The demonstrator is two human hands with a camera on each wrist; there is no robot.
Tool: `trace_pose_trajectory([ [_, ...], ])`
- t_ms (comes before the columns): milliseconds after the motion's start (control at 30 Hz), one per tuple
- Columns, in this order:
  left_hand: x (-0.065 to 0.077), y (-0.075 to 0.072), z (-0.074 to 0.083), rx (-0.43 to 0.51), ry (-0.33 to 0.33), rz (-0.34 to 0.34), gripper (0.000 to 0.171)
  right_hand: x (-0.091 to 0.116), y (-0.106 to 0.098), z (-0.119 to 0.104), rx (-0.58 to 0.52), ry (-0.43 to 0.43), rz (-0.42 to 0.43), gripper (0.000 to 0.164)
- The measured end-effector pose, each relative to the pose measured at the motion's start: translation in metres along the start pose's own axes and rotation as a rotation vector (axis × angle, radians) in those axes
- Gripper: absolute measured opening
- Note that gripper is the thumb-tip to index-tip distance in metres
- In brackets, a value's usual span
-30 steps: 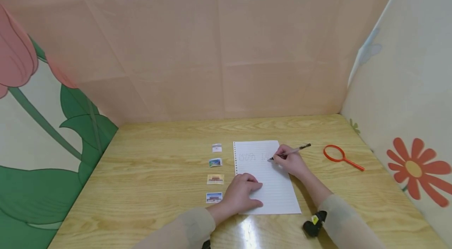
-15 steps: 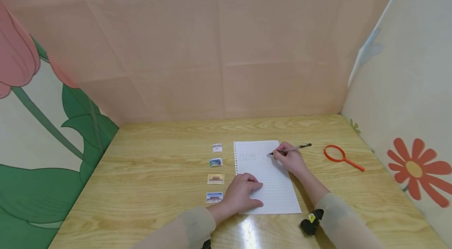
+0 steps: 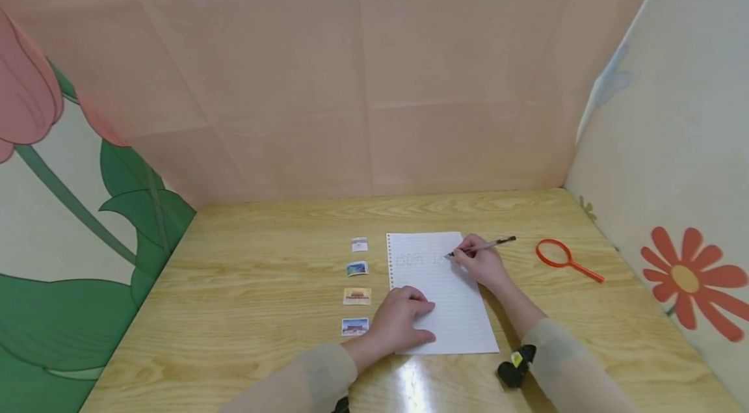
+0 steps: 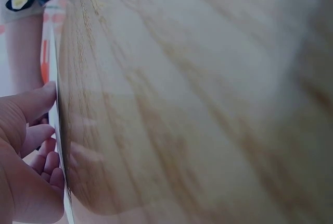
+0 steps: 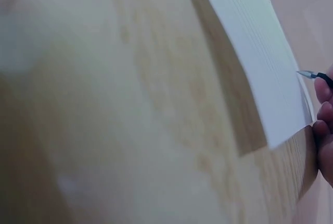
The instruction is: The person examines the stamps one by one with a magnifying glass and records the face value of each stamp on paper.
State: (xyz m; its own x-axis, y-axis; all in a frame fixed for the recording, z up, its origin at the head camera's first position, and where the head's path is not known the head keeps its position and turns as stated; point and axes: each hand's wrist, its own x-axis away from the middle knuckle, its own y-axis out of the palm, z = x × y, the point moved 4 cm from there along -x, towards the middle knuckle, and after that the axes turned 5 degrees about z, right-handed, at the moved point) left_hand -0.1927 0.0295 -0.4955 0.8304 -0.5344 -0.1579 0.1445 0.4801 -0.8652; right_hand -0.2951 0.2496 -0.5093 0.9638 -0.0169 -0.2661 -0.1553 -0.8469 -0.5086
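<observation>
A lined white sheet of paper [image 3: 445,328] with punched holes down its left edge lies on the table. Faint handwriting [image 3: 409,260] runs across its upper part. My right hand [image 3: 482,265] pinches a pen [image 3: 486,246], its tip right at the paper beside the last marks. In the right wrist view the pen's pointed tip [image 5: 306,73] shows close over the sheet. My left hand [image 3: 400,319] rests on the sheet's lower left, thumb and fingers spread apart. From the left wrist view, the thumb and fingers [image 4: 39,101] lie along the paper's surface.
Left of the sheet, several small picture stamps stand in a column, the lowest stamp [image 3: 354,327] close to my left wrist. A red magnifying glass [image 3: 552,253] lies to the right. A black wrist device [image 3: 516,367] hangs at my right sleeve. A pinkish backdrop [image 3: 292,75] rises behind the table.
The pen tip first shifts slightly up and right, then stays near the same spot while another faint stroke shows beside it. My left hand keeps its place on the paper.
</observation>
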Motion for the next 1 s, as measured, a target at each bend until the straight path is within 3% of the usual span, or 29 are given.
trace_pose_trajectory([
  [233, -0.0004, 0.0005, 0.0001, -0.004, 0.002, -0.006, 0.053, 0.0002, -0.0044, 0.0068, -0.005, 0.053, 0.040, 0.006],
  [400, 0.0000, -0.0004, 0.0008, -0.009, 0.005, 0.000, 0.053, -0.0005, -0.0060, 0.0085, 0.021, 0.039, 0.066, 0.008],
  [1000, 0.0003, -0.0008, 0.0013, -0.009, 0.004, 0.003, 0.053, 0.0037, -0.0058, 0.0058, -0.010, -0.051, -0.070, 0.010],
])
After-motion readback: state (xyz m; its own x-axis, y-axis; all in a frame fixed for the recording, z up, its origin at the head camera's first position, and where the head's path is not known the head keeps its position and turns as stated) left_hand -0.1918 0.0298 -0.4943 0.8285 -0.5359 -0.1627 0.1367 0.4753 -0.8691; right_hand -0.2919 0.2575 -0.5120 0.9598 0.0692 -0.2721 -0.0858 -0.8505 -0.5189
